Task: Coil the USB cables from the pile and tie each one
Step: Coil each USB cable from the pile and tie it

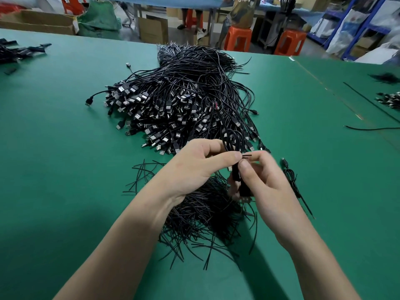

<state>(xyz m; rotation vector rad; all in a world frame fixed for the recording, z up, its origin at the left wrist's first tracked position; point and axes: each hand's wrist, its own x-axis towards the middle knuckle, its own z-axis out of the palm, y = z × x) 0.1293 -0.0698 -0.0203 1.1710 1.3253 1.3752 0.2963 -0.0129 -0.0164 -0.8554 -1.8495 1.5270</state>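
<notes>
A big pile of black USB cables point(184, 100) lies in the middle of the green table point(65, 148). Nearer to me is a heap of short black twist ties point(201, 213). My left hand point(194, 167) grips a coiled black cable point(234, 141) between thumb and fingers, its loops sticking up above the hand. My right hand point(262, 180) pinches a twist tie point(246, 156) at the coil's middle; the tie's two ends point right. The cable's plug end hangs down between my hands. One tied cable point(291, 174) lies on the table right of my right hand.
More cable bundles lie at the far left point(19, 51) and far right point(389, 100) of the table, with loose black cables point(372, 128) on the right. Beyond the table stand orange stools point(238, 37), cardboard boxes point(153, 29) and blue shelving point(355, 24). A person stands by the stools.
</notes>
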